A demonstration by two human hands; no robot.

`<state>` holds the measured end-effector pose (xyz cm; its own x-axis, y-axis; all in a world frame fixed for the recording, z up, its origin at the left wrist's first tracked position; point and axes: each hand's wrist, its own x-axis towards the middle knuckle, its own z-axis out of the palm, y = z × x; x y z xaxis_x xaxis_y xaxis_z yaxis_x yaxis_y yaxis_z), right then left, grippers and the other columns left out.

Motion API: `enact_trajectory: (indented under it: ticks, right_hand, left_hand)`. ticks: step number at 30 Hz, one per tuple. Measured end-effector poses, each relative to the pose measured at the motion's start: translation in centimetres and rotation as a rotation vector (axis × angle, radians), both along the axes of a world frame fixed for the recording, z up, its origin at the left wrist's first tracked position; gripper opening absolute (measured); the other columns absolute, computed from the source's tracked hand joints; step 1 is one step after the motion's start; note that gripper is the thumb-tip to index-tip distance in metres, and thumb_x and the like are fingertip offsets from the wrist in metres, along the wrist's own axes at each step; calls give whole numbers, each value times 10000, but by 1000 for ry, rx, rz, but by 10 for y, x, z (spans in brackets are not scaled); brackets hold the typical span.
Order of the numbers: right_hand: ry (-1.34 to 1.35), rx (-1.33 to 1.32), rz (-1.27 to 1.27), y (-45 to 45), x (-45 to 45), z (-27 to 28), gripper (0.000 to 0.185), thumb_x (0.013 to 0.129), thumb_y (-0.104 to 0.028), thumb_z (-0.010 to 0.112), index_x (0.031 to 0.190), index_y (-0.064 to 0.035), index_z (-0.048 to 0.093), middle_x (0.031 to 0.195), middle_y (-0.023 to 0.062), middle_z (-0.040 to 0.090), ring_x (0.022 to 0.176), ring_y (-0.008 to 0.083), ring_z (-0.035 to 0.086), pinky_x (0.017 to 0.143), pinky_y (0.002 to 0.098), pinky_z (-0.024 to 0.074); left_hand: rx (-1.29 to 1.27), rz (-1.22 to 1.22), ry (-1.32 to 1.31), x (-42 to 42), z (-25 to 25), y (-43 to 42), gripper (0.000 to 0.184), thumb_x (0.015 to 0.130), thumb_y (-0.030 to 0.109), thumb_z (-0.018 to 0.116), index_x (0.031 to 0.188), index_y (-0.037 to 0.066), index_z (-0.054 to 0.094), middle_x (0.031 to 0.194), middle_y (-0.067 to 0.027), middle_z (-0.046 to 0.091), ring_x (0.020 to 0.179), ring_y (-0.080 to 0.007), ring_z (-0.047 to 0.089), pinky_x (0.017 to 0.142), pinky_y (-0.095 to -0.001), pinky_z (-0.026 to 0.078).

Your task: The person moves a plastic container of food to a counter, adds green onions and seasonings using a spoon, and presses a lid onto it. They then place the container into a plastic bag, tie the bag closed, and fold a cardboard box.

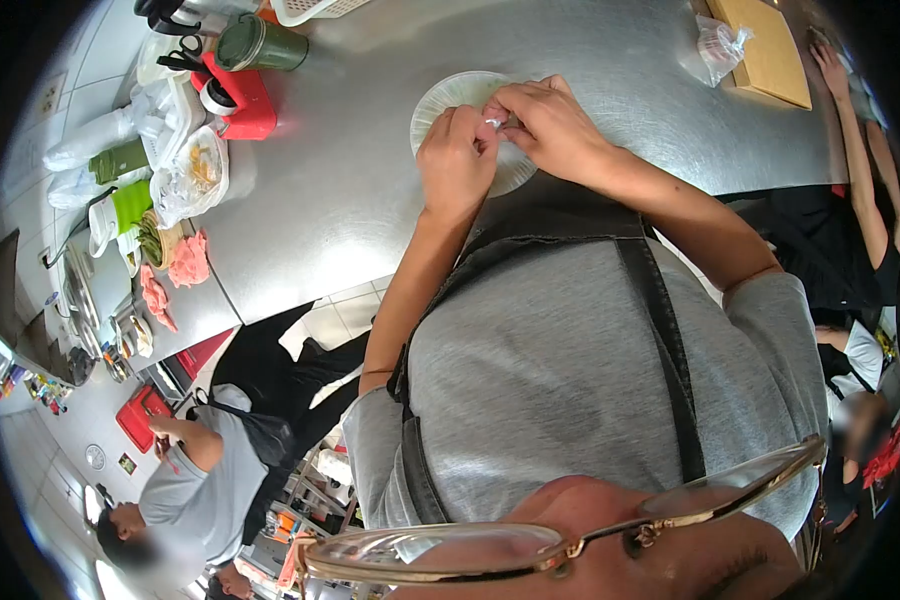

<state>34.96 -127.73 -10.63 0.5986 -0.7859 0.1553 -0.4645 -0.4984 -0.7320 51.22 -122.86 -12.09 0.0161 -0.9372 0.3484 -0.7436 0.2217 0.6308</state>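
Note:
A pale round plate or shallow bowl (432,104) rests on the steel table near its front edge. Over it, both hands meet with fingertips pinched together. My left hand (457,160) and my right hand (550,125) are both closed on a small, whitish, shiny piece (494,123) that looks like thin plastic. Most of that piece is hidden by the fingers, so I cannot make out exactly what it is. The hands cover the middle of the plate.
On the steel table (350,180) stand a green cup (260,44), a red holder (245,100), bagged food (198,170) and pink cloths (188,260). A small plastic bag (720,48) lies by a cardboard box (765,50). Other people stand at lower left and far right.

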Motion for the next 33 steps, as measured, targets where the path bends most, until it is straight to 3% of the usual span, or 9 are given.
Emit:
enact_trajectory:
  ticks: [2, 4, 7, 8, 10, 26, 30, 32, 33]
  right_hand:
    - [7, -29, 14, -2, 2, -2, 210, 810, -8, 656, 991, -102, 610, 917, 46, 661, 924, 242, 629, 858, 375, 363]
    - [14, -73, -1, 0, 4, -3, 205, 800, -20, 657, 978, -107, 605, 909, 40, 651, 917, 236, 624, 853, 377, 360]
    - [13, -170, -25, 0, 9, -7, 195, 779, -44, 658, 950, -113, 594, 899, 29, 633, 902, 230, 611, 842, 383, 355]
    - [5, -226, -34, -1, 11, -9, 191, 768, -56, 658, 935, -115, 587, 895, 25, 624, 894, 230, 602, 836, 386, 351]
    - [-1, -257, -53, 0, 16, -14, 190, 763, -62, 661, 925, -119, 581, 893, 24, 619, 888, 230, 596, 828, 386, 348]
    - [-112, -299, -103, 1, 23, -20, 173, 773, -81, 685, 909, -117, 584, 826, 21, 630, 805, 229, 607, 813, 379, 346]
    - [-134, -305, -130, 4, 19, -16, 171, 803, -66, 675, 951, -117, 605, 825, 8, 643, 791, 214, 618, 823, 362, 343]
    - [-44, -19, -121, 5, 12, -3, 166, 847, -66, 658, 1002, -115, 627, 836, 2, 671, 773, 202, 629, 836, 344, 337]
    - [-42, -16, -122, 6, 10, -2, 166, 847, -66, 658, 1002, -115, 627, 836, 2, 671, 773, 202, 629, 836, 344, 337]
  left_hand:
    - [35, 9, 38, 3, 2, 1, 182, 732, -22, 700, 769, 51, 538, 711, -93, 593, 655, -261, 625, 570, -397, 494]
    - [209, 57, 300, 6, 8, 3, 131, 781, -37, 717, 806, 11, 598, 791, -73, 683, 712, -143, 675, 665, -279, 555]
    - [262, 27, 294, 7, 21, 6, 116, 793, -57, 707, 835, -19, 607, 853, -77, 710, 787, -119, 685, 748, -266, 570]
    - [261, 27, 293, 6, 20, 7, 116, 793, -57, 707, 835, -19, 607, 853, -77, 710, 787, -119, 685, 748, -266, 570]
    - [178, 23, 294, 6, 17, 8, 138, 760, -83, 683, 829, 6, 603, 792, -106, 663, 704, -198, 696, 670, -297, 573]
    - [185, 74, 404, 10, 14, 5, 129, 802, -33, 722, 824, -4, 598, 804, -86, 701, 730, -159, 708, 690, -284, 578]
    - [265, 97, 398, 9, 19, 7, 151, 813, -23, 745, 828, -22, 595, 893, -104, 722, 797, -135, 692, 753, -282, 580]
    - [264, 100, 388, 9, 18, 8, 153, 813, -22, 746, 826, -23, 594, 897, -107, 723, 802, -136, 694, 754, -282, 580]
    - [238, 89, 404, 9, 14, 8, 154, 812, -22, 747, 824, -25, 594, 901, -107, 723, 802, -136, 693, 755, -282, 580]
